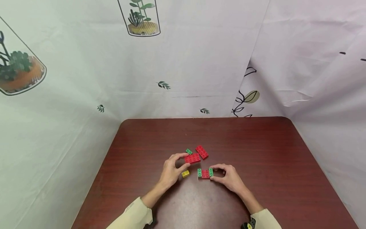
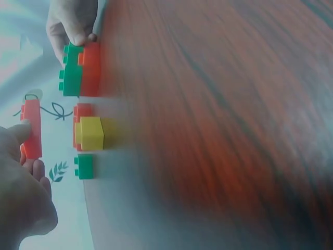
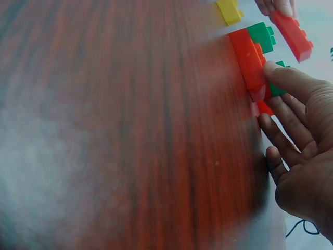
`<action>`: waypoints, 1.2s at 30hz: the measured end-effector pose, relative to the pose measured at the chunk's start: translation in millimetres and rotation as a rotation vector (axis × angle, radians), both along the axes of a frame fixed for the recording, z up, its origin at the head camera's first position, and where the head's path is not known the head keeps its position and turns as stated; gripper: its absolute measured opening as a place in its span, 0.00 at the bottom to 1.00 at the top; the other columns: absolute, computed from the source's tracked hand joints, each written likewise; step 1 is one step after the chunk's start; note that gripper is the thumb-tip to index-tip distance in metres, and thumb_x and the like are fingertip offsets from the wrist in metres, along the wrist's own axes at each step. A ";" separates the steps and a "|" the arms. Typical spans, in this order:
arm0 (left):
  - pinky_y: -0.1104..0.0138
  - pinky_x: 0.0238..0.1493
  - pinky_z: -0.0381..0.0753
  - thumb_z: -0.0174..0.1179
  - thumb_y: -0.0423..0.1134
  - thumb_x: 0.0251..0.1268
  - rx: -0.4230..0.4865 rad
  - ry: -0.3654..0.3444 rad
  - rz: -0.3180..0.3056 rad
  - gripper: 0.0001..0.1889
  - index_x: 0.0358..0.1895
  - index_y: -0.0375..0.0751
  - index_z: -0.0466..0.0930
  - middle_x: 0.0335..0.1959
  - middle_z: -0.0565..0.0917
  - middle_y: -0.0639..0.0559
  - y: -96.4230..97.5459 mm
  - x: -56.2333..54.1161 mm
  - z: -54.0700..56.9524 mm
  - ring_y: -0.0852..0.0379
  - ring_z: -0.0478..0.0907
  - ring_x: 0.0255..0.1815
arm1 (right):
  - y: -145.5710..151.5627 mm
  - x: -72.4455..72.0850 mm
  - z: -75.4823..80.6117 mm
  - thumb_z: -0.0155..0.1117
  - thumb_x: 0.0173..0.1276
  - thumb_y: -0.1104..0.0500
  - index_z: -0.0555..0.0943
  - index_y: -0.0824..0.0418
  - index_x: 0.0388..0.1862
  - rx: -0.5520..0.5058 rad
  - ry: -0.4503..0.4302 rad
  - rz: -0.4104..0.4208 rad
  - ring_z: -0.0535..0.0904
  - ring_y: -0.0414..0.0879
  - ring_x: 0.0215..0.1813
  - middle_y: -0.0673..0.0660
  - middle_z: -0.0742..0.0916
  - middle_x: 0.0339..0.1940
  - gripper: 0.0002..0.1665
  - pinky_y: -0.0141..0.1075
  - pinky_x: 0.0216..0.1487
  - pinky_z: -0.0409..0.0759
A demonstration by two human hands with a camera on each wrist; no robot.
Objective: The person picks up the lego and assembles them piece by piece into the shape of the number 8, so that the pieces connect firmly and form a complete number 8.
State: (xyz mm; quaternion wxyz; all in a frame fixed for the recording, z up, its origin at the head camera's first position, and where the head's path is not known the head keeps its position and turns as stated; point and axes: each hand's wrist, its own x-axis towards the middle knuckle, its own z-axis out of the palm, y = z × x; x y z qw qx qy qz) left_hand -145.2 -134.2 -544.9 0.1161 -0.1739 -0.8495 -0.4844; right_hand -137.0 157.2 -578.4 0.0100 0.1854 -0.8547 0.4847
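Observation:
My left hand (image 1: 171, 170) pinches a red toy brick (image 1: 192, 158) between thumb and fingers. In the left wrist view that red brick (image 2: 32, 128) is lifted above the table, studs facing away from it. My right hand (image 1: 230, 178) holds the right end of a small assembly: a red brick (image 1: 205, 174) on the table with a green brick (image 1: 199, 173) on its left end and another green brick (image 1: 211, 172) on its right end. The thumb and fingertips sit at that right green brick. In the right wrist view the red base brick (image 3: 245, 60) lies flat on the wood.
A yellow brick (image 1: 185, 173) lies just under the left thumb. Beyond the left fingers are a small green brick (image 1: 189, 151) and a second red brick (image 1: 202, 152). The brown table (image 1: 137, 143) reaches back to a patterned cloth (image 1: 186, 63).

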 end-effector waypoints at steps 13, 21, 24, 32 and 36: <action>0.46 0.53 0.83 0.77 0.37 0.64 0.010 -0.016 -0.088 0.21 0.61 0.46 0.87 0.54 0.89 0.57 22.9 5.2 -0.4 0.49 0.84 0.56 | 1.0 -0.3 0.7 0.86 0.59 0.58 0.92 0.52 0.51 0.005 -0.008 0.007 0.83 0.42 0.43 0.47 0.92 0.46 0.20 0.35 0.42 0.76; 0.49 0.48 0.84 0.77 0.38 0.64 0.010 -0.053 -0.112 0.21 0.60 0.45 0.88 0.51 0.89 0.56 32.3 8.9 -1.8 0.46 0.84 0.51 | 1.1 -0.2 0.6 0.86 0.59 0.58 0.91 0.54 0.52 0.025 -0.024 -0.001 0.83 0.43 0.45 0.50 0.91 0.48 0.21 0.35 0.44 0.78; 0.51 0.46 0.85 0.77 0.36 0.64 0.010 -0.065 -0.125 0.21 0.60 0.45 0.87 0.51 0.89 0.55 34.8 9.9 -3.4 0.45 0.83 0.50 | 1.5 0.3 0.5 0.86 0.60 0.58 0.91 0.55 0.52 0.031 -0.018 0.001 0.84 0.43 0.46 0.51 0.91 0.49 0.21 0.36 0.45 0.79; 0.56 0.44 0.83 0.77 0.38 0.64 -0.034 -0.064 -0.133 0.20 0.59 0.49 0.88 0.52 0.89 0.58 37.8 12.5 -9.6 0.50 0.83 0.51 | 2.0 0.6 0.3 0.86 0.60 0.58 0.91 0.56 0.52 0.037 -0.015 0.005 0.83 0.42 0.46 0.50 0.91 0.47 0.22 0.36 0.46 0.79; 0.55 0.45 0.82 0.77 0.40 0.65 -0.041 -0.087 -0.145 0.20 0.60 0.49 0.88 0.52 0.89 0.57 38.5 14.4 -11.2 0.49 0.83 0.50 | 2.0 0.8 0.8 0.86 0.59 0.58 0.90 0.58 0.53 0.036 -0.019 0.004 0.83 0.42 0.46 0.50 0.91 0.47 0.22 0.36 0.46 0.80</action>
